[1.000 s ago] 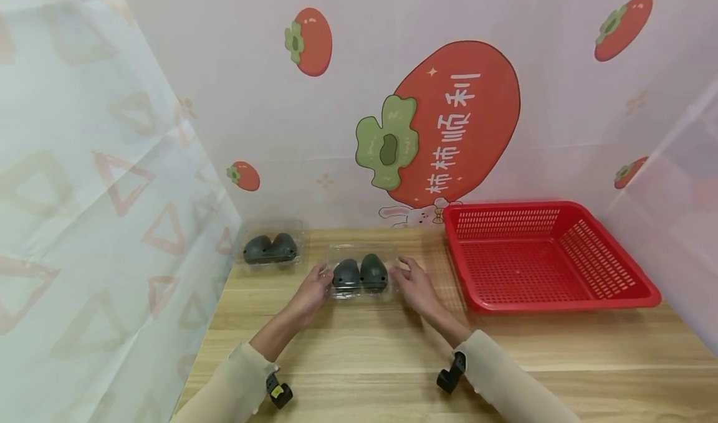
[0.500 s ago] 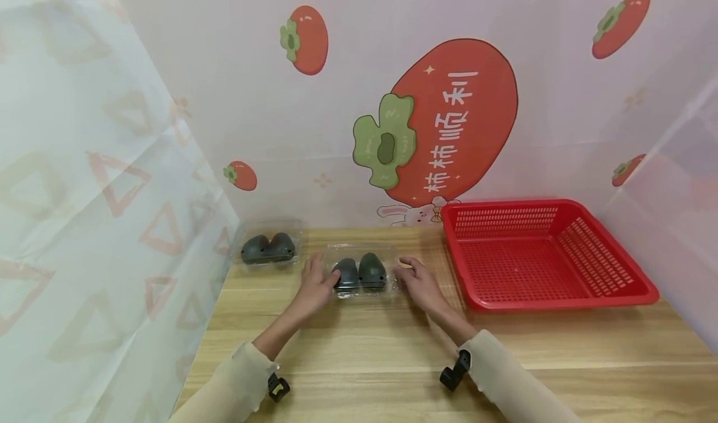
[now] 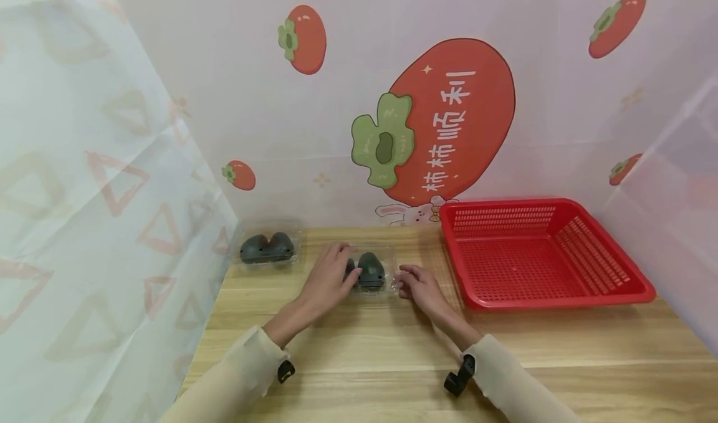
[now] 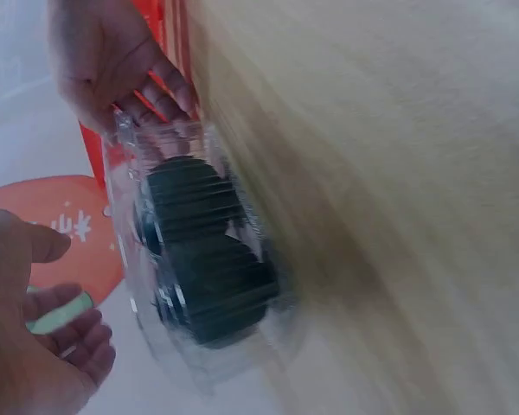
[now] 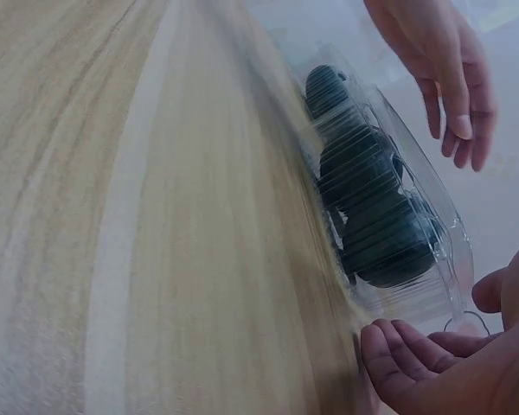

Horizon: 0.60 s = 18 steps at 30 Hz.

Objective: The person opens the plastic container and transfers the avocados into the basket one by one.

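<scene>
A clear plastic clamshell box (image 3: 387,256) with two dark green, avocado-like fruits (image 3: 370,268) lies on the wooden table in front of the hands. Over the box's left part reaches my left hand (image 3: 327,278), hiding most of one fruit in the head view. In the left wrist view this hand (image 4: 35,320) is raised beside the lid, fingers loosely bent, thumb apart, nothing between them. My right hand (image 3: 423,292) is at the box's right end. The right wrist view has its fingertips (image 5: 382,339) close by the box's end, with the thumb apart.
A second clear box (image 3: 298,236) with two dark fruits stands at the back left. To the right is a red slotted plastic basket (image 3: 471,295). Printed cloth walls (image 3: 336,130) close off the back and both sides of the table (image 3: 364,354).
My left hand has let go of the box's left end and moved right, over the box. My right hand has loosened slightly at the right end. The box has stayed in place.
</scene>
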Each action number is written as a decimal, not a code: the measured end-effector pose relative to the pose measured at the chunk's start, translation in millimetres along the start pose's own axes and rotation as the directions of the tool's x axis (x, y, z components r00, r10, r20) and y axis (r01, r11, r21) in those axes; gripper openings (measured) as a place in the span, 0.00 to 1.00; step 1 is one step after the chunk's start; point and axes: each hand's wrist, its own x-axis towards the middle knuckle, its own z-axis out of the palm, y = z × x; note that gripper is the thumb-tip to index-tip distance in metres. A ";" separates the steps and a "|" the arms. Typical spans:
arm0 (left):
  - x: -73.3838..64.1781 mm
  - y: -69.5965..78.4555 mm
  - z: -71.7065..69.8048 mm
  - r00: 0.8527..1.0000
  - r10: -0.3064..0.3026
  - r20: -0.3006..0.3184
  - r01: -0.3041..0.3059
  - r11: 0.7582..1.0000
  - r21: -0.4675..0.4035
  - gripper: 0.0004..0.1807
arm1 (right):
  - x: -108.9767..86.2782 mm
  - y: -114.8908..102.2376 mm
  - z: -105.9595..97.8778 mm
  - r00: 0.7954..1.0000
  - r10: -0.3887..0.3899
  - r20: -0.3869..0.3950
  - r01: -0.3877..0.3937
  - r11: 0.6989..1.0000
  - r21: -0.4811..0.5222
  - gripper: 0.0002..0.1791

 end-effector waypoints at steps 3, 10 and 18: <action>7.7 6.7 -1.8 0.995 0.095 0.029 -0.096 0.994 0.046 0.19 | -1.9 0.5 0.2 1.000 0.013 0.011 -0.012 1.000 -0.007 0.23; 18.7 20.5 5.3 0.946 0.307 0.103 -0.318 0.941 0.112 0.13 | -6.8 0.9 -3.0 0.999 0.014 0.030 -0.013 1.000 -0.027 0.23; 22.4 33.4 17.4 0.920 0.348 0.182 -0.377 0.911 0.166 0.08 | -9.0 3.6 -7.8 0.996 0.009 0.090 -0.004 0.998 -0.057 0.21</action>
